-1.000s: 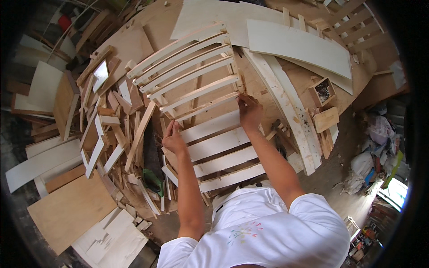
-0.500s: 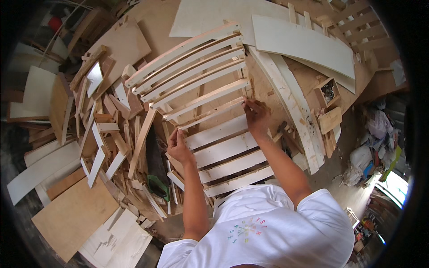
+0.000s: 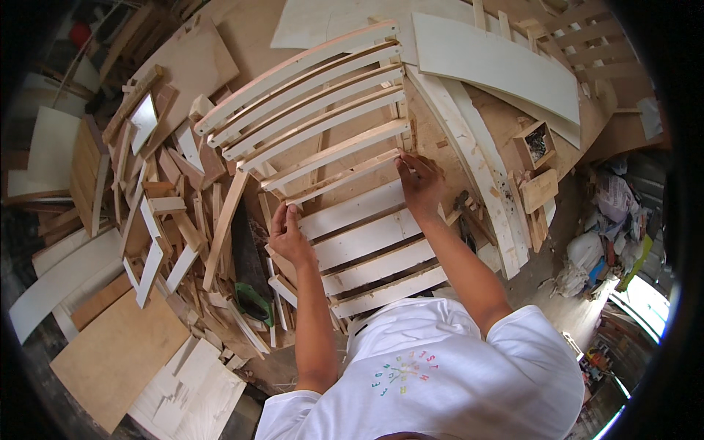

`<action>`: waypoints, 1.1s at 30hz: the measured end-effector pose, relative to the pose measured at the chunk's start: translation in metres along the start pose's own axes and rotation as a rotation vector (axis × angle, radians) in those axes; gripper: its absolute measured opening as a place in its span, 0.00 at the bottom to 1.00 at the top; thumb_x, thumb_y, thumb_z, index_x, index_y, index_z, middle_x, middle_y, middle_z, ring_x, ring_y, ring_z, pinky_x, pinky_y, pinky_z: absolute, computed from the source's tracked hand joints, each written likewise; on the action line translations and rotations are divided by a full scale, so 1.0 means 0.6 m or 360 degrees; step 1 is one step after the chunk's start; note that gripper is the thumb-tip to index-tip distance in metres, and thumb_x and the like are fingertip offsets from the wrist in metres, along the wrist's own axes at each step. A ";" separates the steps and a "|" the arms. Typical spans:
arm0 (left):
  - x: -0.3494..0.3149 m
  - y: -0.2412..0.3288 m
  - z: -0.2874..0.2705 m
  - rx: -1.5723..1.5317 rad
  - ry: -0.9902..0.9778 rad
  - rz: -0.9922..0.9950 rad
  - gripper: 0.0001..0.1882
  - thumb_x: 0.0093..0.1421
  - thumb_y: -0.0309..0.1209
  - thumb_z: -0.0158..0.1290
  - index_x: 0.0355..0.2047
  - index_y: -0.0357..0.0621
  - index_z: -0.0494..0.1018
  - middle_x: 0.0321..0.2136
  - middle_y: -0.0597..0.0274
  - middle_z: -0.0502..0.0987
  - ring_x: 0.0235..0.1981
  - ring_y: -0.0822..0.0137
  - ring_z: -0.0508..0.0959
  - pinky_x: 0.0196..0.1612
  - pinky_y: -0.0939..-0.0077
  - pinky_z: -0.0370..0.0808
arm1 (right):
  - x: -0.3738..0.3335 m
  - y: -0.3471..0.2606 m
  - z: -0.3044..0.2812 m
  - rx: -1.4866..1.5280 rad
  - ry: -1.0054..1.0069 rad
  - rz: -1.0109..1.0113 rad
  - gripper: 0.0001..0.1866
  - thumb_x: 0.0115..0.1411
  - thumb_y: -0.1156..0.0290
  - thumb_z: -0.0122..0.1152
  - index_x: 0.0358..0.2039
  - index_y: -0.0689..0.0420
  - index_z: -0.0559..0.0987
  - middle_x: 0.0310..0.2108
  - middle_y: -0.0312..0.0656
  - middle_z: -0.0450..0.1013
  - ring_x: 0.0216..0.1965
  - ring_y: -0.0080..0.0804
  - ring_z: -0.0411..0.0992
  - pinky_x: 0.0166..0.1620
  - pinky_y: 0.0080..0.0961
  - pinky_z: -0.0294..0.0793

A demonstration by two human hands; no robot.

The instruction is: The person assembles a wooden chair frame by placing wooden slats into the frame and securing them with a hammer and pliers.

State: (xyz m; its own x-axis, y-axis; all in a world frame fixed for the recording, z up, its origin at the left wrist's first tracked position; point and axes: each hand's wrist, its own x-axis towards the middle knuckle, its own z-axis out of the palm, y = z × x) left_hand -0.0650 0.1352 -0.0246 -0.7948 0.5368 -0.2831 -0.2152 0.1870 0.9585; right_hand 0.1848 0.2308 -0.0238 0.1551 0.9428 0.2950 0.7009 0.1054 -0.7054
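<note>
A slatted wooden frame (image 3: 402,110) lies in front of me, with several pale, slightly curved slats across its far part and wide white slats (image 3: 352,238) nearer my body. Between these groups, a narrow wooden slat (image 3: 345,178) spans the frame, and both hands grip it at its ends. My left hand (image 3: 290,235) pinches the left end between thumb and fingers. At the right end, my right hand (image 3: 420,185) is closed with its fingertips on the slat, beside the frame's right rail. The palm side of that hand is partly hidden.
Offcuts (image 3: 169,205) pile up on the left, near a green-handled saw (image 3: 254,302). A small wooden box (image 3: 525,152) of nails or screws sits at right, beyond a long curved white board (image 3: 469,139). White panels (image 3: 499,66) lie at the back; plastic bags (image 3: 587,253) lie far right.
The view has shifted slightly, so the scene sits a little further left and higher. Both hands keep their grip on the narrow slat's ends.
</note>
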 end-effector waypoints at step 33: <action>0.010 -0.026 -0.004 0.0276 -0.0037 0.0300 0.16 0.63 0.30 0.67 0.48 0.32 0.83 0.37 0.59 0.87 0.37 0.73 0.83 0.44 0.80 0.78 | -0.005 -0.001 -0.002 -0.0096 0.0131 -0.0077 0.07 0.61 0.68 0.70 0.39 0.51 0.88 0.35 0.40 0.84 0.35 0.38 0.82 0.39 0.34 0.78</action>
State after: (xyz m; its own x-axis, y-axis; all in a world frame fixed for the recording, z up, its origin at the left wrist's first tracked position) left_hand -0.0677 0.1335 -0.0413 -0.7980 0.5939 -0.1029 0.0376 0.2194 0.9749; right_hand 0.1848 0.2278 -0.0236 0.1752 0.9077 0.3814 0.7490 0.1285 -0.6500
